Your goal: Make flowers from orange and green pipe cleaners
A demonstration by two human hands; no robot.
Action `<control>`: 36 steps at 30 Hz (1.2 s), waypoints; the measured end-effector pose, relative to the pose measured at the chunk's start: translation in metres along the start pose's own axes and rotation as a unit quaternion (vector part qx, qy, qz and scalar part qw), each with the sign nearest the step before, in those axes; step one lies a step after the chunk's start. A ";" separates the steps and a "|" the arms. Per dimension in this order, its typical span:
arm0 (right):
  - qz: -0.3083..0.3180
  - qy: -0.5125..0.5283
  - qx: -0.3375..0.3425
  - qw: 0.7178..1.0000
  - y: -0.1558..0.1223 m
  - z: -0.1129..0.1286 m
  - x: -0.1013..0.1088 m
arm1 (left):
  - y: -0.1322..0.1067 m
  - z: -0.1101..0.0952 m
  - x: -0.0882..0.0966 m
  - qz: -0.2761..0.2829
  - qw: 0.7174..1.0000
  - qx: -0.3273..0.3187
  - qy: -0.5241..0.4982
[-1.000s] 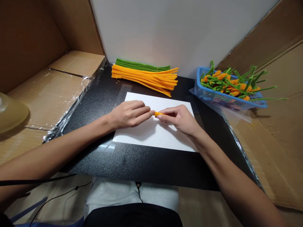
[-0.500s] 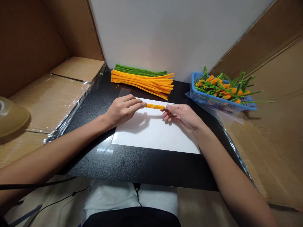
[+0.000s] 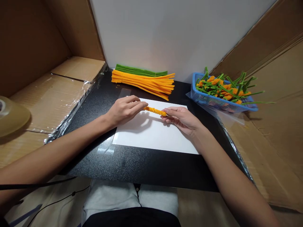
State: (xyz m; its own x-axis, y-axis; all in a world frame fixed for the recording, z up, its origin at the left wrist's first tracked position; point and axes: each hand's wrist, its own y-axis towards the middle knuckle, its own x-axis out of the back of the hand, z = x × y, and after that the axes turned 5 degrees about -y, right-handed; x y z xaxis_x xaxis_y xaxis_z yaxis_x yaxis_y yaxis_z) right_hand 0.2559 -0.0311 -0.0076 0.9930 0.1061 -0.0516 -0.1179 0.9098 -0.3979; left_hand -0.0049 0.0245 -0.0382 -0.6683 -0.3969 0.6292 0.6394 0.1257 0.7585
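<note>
An orange pipe cleaner (image 3: 155, 110), wound into a tight coil, spans the gap between my hands above a white sheet of paper (image 3: 151, 138). My left hand (image 3: 126, 108) pinches the coil's left end between thumb and fingers. At the other end, my right hand (image 3: 181, 118) grips a thin stick that seems to run into the coil; its tip shows only partly by the fingers. The coil slopes down slightly to the right. Behind the paper lie a bundle of straight orange pipe cleaners (image 3: 142, 82) and a bundle of green pipe cleaners (image 3: 139, 70).
A blue basket (image 3: 222, 104) at the right holds green and orange pipe-cleaner pieces, stems poking over its rim. Cardboard (image 3: 73, 69) borders the black tabletop (image 3: 132, 164) on both sides. A large roll of tape (image 3: 14, 116) sits far left. A white wall (image 3: 175, 37) stands behind.
The coil has tilted, its right end now lower and nearer me. My right hand has shifted slightly down, and the left fingers have moved slightly over the coil's left end.
</note>
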 end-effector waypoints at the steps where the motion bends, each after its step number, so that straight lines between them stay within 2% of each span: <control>1: 0.003 0.001 0.000 1.000 0.000 0.000 0.000 | 0.000 0.000 0.000 0.000 1.000 0.005 0.000; 6: 0.002 -0.015 0.008 1.000 0.001 -0.001 0.003 | 0.001 0.000 0.000 -0.007 1.000 0.012 -0.015; 12: -0.009 -0.015 0.017 1.000 0.001 0.000 0.005 | 0.004 -0.001 0.004 -0.028 0.999 0.010 0.027; 19: 0.041 -0.027 -0.043 0.998 -0.001 0.002 0.003 | 0.004 0.000 0.008 -0.026 0.998 0.004 0.061; 23: 0.051 -0.017 -0.063 0.997 0.001 0.000 0.004 | 0.004 0.003 0.011 -0.013 0.995 -0.026 0.093; 27: 0.021 -0.007 -0.044 0.999 0.003 -0.002 0.005 | 0.006 0.004 0.011 0.012 0.992 -0.046 0.120; 36: -0.007 -0.012 0.008 1.000 0.002 -0.004 0.001 | 0.005 0.003 0.006 0.047 0.988 -0.041 0.139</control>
State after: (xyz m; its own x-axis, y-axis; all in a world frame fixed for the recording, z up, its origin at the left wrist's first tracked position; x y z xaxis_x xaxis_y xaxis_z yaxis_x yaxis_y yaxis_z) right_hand 0.2563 -0.0304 -0.0118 0.9945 0.1021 -0.0240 -0.1034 0.9173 -0.3845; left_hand -0.0063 0.0257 -0.0300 -0.4809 -0.6232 0.6168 0.7299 0.1053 0.6754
